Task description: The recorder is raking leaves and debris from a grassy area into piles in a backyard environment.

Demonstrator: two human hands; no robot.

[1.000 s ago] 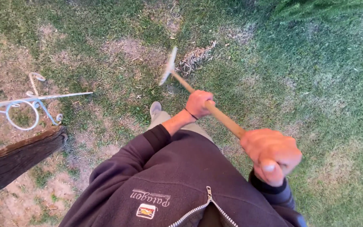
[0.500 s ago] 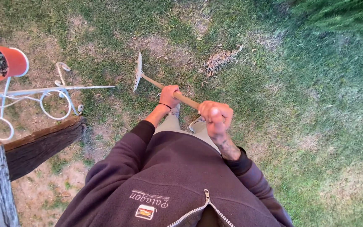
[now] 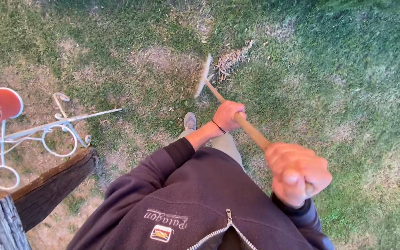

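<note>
Gripping a rake (image 3: 237, 115) with a long, pale-orange wooden handle, both hands are curling tight around the shaft: the left hand (image 3: 228, 115) is closing on it midway down, and the right hand (image 3: 298, 173) is clenching as a fist over the upper end at about four o'clock. The rake is slanting from that fist toward eleven o'clock, its narrow, motion-blurred head (image 3: 203, 76) lying on the grass (image 3: 348, 83) just beside a small heap of dry clippings (image 3: 230, 59). A grey shoe (image 3: 190, 121) is standing near the shaft, while a white wire stand (image 3: 42, 134) carrying a red pot (image 3: 5, 104) is sitting at nine o'clock above a weathered wooden beam (image 3: 38, 194).
</note>
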